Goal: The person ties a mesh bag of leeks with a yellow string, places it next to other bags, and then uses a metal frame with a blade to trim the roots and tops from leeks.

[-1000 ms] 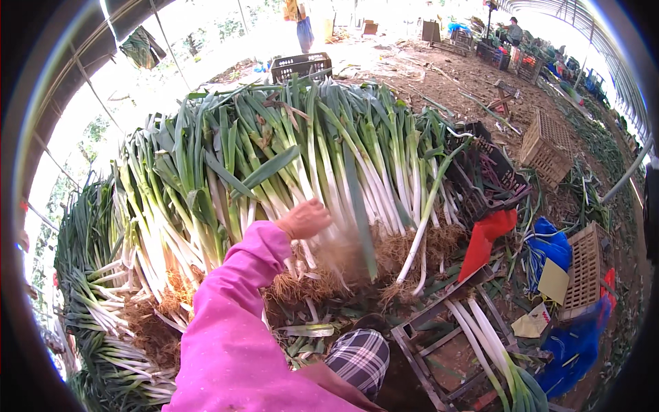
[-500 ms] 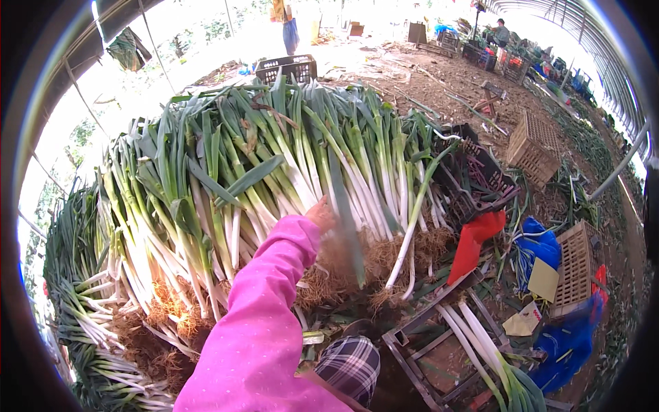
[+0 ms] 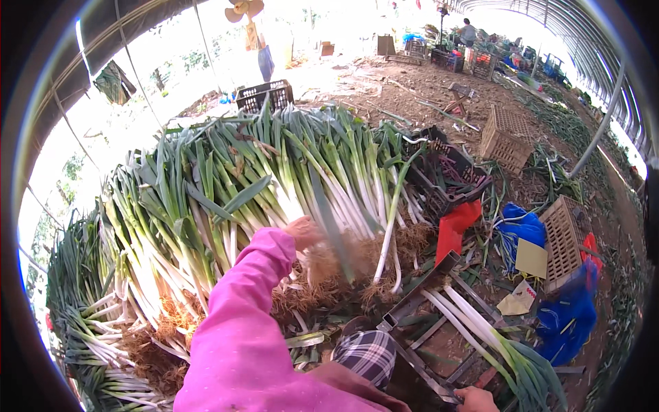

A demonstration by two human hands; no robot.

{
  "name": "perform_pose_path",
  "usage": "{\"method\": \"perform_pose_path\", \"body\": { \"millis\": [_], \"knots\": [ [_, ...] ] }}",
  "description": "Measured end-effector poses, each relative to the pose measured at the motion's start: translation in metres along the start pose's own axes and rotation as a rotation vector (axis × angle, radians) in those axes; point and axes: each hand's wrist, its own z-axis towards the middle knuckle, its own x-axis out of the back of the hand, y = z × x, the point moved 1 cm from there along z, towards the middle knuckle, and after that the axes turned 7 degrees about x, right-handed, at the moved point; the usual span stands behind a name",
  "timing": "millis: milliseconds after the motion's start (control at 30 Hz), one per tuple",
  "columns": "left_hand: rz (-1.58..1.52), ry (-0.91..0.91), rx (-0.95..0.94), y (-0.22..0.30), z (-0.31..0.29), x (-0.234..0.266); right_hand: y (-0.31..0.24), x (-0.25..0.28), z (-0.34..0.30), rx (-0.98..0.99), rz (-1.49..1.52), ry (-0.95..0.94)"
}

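A big heap of leeks (image 3: 226,172) lies before me, green tops away from me and brown roots towards me. My left hand (image 3: 303,233), in a pink sleeve, reaches into the white stalks near the middle, its fingers curled at a leek (image 3: 294,206) and partly hidden. Beside it the roots (image 3: 329,261) look smeared by motion. At the bottom edge my right hand (image 3: 475,399) is only partly in view, closed on a dark flat tool (image 3: 422,376) that looks like a knife. Several trimmed-looking leeks (image 3: 473,323) lie across a metal frame (image 3: 401,316) above it.
Black crates stand behind the heap (image 3: 264,96) and at its right (image 3: 449,172). Tan crates (image 3: 508,137) (image 3: 564,240), a red cloth (image 3: 456,226) and blue netting (image 3: 566,329) lie to the right. Another person (image 3: 467,33) is far off at the back right.
The view has shifted, moving the scene left and slightly down. My left hand has drawn back a little towards the roots. My right hand has come into view at the bottom edge.
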Motion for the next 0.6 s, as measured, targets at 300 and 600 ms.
{"method": "perform_pose_path", "body": {
  "millis": [300, 600],
  "knots": [
    [-0.875, 0.824, 0.358, -0.078, -0.102, 0.273, 0.021, -0.013, -0.008, -0.034, -0.13, 0.131],
    [-1.395, 1.59, -0.67, 0.01, -0.329, 0.557, -0.054, 0.052, -0.043, 0.324, 0.077, 0.615]
  ]
}}
